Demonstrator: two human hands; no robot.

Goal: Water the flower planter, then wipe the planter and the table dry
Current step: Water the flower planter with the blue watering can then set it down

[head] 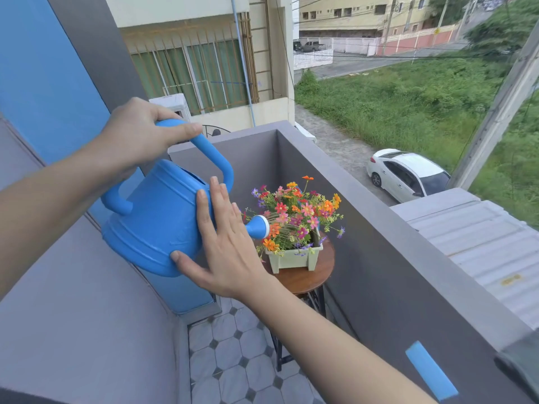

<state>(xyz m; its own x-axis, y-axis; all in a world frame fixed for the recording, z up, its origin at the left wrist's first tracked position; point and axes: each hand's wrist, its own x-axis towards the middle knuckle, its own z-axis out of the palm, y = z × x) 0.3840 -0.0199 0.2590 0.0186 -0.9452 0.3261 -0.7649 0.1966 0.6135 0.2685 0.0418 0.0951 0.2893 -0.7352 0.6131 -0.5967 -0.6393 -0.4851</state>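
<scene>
Beyond the grey balcony wall you see a white car parked on the lane, beside a grassy lot. The floor under you has pale octagon tiles. A blue strip lies on the wall top at your right. Across the gap stands a building with barred windows.

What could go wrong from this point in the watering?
The watering can is tipped with its rose near the planter's left edge, so water may miss onto the small round table. The right hand only rests flat against the can, leaving the left hand carrying it; it could slip.
</scene>
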